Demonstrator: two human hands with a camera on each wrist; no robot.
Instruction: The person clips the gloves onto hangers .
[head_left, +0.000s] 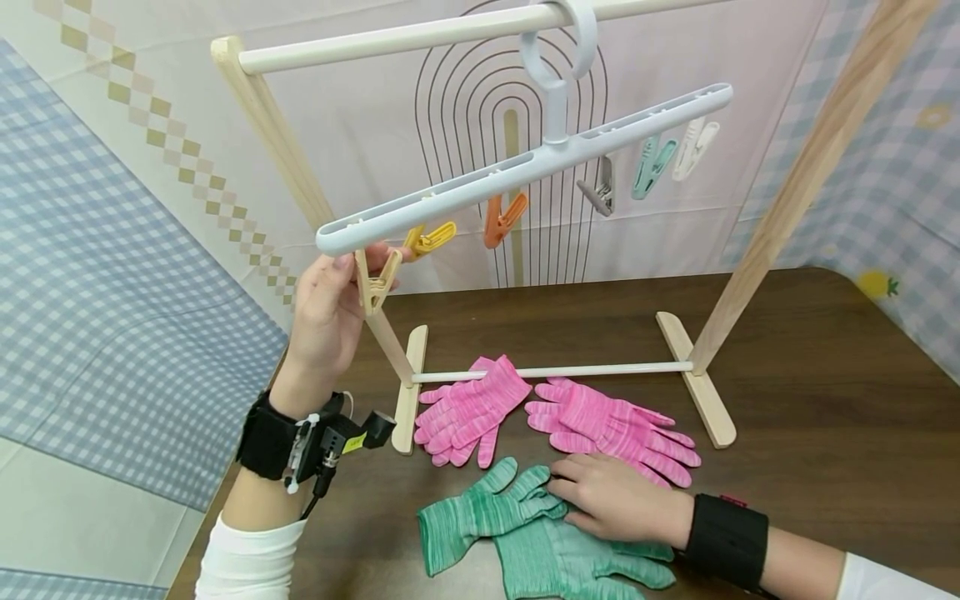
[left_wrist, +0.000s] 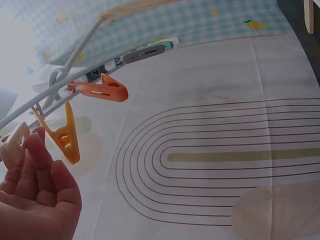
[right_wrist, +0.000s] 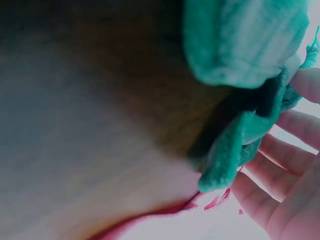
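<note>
My left hand [head_left: 330, 304] pinches a beige clothespin [head_left: 377, 287] hanging at the left end of a pale blue hanger [head_left: 450, 193]. The left wrist view shows the fingertips against this clothespin [left_wrist: 14, 145], beside a yellow clothespin [left_wrist: 67, 135]. Lower down, my right hand [head_left: 618, 496] rests with relaxed fingers on a pair of green gloves [head_left: 543, 554], which overlap on the table. In the right wrist view its fingers lie spread along the green fabric [right_wrist: 232, 150]. Two pink gloves lie on each other [head_left: 472, 408], and another pink glove [head_left: 607, 421] is beside them.
The hanger hooks over the top bar [head_left: 397, 40] of a wooden rack with a low white crossbar [head_left: 600, 369]. Farther along it hang an orange clothespin [head_left: 502, 221], a grey one [head_left: 600, 187], a teal one [head_left: 652, 167] and white ones [head_left: 696, 150]. Patterned cloth stands behind.
</note>
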